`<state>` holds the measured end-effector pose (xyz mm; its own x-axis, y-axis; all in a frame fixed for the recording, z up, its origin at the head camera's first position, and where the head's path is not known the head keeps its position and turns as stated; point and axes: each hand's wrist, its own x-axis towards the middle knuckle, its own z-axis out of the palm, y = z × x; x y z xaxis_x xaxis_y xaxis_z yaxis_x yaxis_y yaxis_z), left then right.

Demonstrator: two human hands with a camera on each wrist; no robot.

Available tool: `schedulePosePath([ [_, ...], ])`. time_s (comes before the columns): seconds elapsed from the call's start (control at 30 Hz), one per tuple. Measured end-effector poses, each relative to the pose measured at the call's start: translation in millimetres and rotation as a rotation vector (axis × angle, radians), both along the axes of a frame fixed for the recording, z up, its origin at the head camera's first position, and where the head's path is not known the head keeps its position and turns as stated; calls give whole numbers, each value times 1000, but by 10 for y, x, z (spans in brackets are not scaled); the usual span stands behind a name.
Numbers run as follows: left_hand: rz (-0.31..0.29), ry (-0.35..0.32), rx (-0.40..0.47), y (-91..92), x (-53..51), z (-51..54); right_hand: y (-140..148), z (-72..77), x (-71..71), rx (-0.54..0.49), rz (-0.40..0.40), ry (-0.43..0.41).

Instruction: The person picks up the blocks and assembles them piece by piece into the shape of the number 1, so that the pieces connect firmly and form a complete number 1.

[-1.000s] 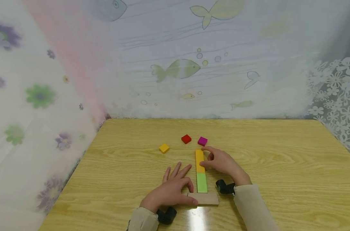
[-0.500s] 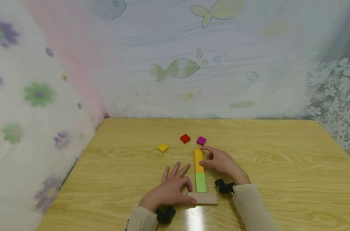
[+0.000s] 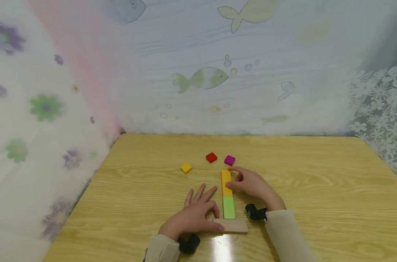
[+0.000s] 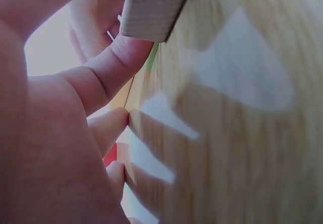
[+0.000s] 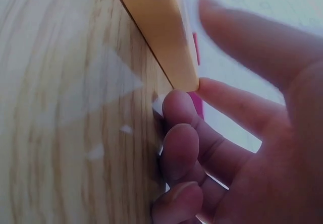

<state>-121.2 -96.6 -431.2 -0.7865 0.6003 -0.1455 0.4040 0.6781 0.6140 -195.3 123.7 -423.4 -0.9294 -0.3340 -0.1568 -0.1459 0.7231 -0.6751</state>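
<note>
A pale fish-print sheet (image 3: 277,51) hangs beyond the big wooden table (image 3: 319,178). Think of a clock lying flat on the table, green block in the middle, twelve pointing away from the person.

The left hand (image 3: 193,216) is between eight and nine o'clock. Its thumb and pointing finger pinch the left end of the plain wood block; the other three fingers are spread wide. The right hand (image 3: 252,185) is between one and two, holding the orange block: pointing finger on the far end, thumb by the right edge, the rest curled in. I can't tell how hard that thumb presses.

The orange block (image 3: 226,182) sits at twelve, end to end with the green block (image 3: 228,207). The plain wood block (image 3: 236,226) lies crossways at six and looks like it touches the green one.

To me, soft, even pushes straight along the row would work best. A sideways nudge could bend it.

The smallest are three flat tiles: yellow (image 3: 186,167) between ten and eleven, red (image 3: 211,157) near half past eleven, purple (image 3: 230,160) at twelve, past the orange block.
</note>
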Motion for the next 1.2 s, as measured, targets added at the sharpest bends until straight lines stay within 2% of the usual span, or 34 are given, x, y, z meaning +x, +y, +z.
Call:
schedulePosePath([
  [0.37,7,-7,9,9,-2,-8,-16,6,-4,60,-20,30],
  [0.7,16,1,-4,11,-1,-3,-11,4,14,15,-12,44],
  [0.93,13,2,-2,8,-7,3,-10,-8,-4,22,-10,64],
  [1.2,12,-5,-3,14,-5,5,18,-14,5,3,-17,50],
])
